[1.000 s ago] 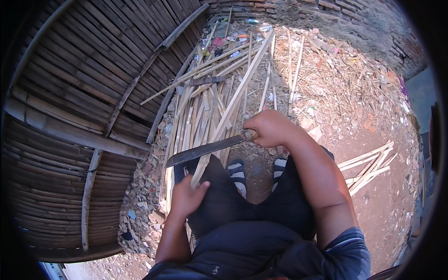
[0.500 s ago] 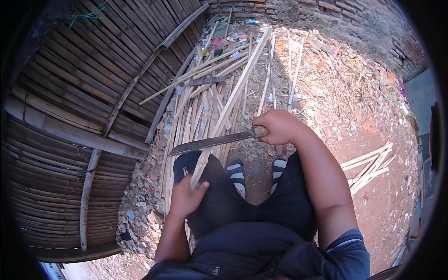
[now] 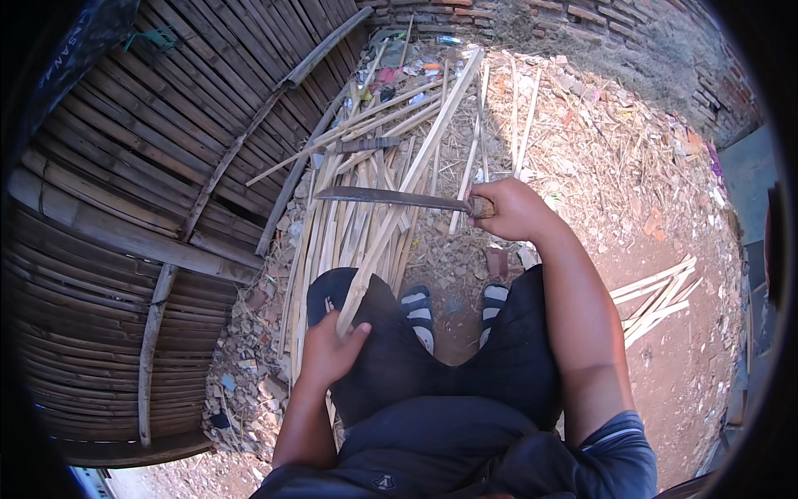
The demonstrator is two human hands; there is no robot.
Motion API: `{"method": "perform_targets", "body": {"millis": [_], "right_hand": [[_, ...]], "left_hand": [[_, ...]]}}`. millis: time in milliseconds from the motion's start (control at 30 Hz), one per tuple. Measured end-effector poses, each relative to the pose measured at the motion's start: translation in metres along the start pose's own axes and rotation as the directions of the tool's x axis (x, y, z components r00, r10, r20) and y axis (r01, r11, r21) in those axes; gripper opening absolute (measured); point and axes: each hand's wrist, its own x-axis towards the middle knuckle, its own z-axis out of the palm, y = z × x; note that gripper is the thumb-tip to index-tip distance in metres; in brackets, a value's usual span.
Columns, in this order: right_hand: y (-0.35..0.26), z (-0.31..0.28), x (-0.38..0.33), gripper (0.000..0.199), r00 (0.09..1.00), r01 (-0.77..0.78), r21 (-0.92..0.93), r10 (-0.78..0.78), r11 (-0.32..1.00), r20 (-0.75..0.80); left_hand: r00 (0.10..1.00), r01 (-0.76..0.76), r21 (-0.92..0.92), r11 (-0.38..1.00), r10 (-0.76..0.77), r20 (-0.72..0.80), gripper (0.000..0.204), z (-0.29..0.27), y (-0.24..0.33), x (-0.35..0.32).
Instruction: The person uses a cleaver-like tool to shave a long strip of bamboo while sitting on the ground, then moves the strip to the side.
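Both hands are seen closed. One machete (image 3: 391, 198) is gripped at its handle by the right hand (image 3: 509, 209), its blade held level and pointing left, above a heap of split bamboo strips (image 3: 349, 224) too many to be counted. One long strip (image 3: 399, 195) is clasped at its near end by the left hand (image 3: 328, 353), which is rested on the left thigh; the strip is slanted up and to the right, passing under the blade. Two striped sandals (image 3: 420, 312) are planted on littered ground between the knees. A second, smaller bundle (image 3: 657, 295) is laid well apart at right. One woven bamboo panel (image 3: 150, 183) is stood along the left, and a brick wall (image 3: 632, 33) is seen at the top.
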Motion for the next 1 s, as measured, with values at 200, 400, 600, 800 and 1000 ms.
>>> {"method": "perform_targets", "body": {"millis": [200,400,600,800,1000], "right_hand": [[-0.036,0.012,0.001,0.040,0.969,0.207,-0.063,-0.195,0.976,0.154],[0.020,-0.002,0.003,0.039,0.975,-0.124,0.089,0.138,0.988,-0.174],[0.003,0.004,-0.001,0.040,0.984,-0.045,0.053,0.053,0.998,-0.172],[-0.038,0.013,-0.001,0.038,0.967,0.226,-0.073,-0.215,0.971,0.139],[0.013,-0.004,0.005,0.037,0.982,-0.143,0.040,0.147,0.989,-0.123]], "left_hand": [[0.998,0.051,0.057,0.997,-0.052,0.021,0.040,-0.003,0.005,-0.002],[0.998,0.055,0.088,0.995,-0.058,0.038,0.041,-0.004,0.007,0.000],[1.000,-0.003,0.014,1.000,0.003,0.007,0.035,0.002,-0.004,0.001],[1.000,-0.012,0.021,1.000,0.012,-0.008,0.035,0.000,-0.001,-0.001],[1.000,-0.003,0.024,1.000,0.003,-0.005,0.037,0.000,-0.001,-0.001]]}}
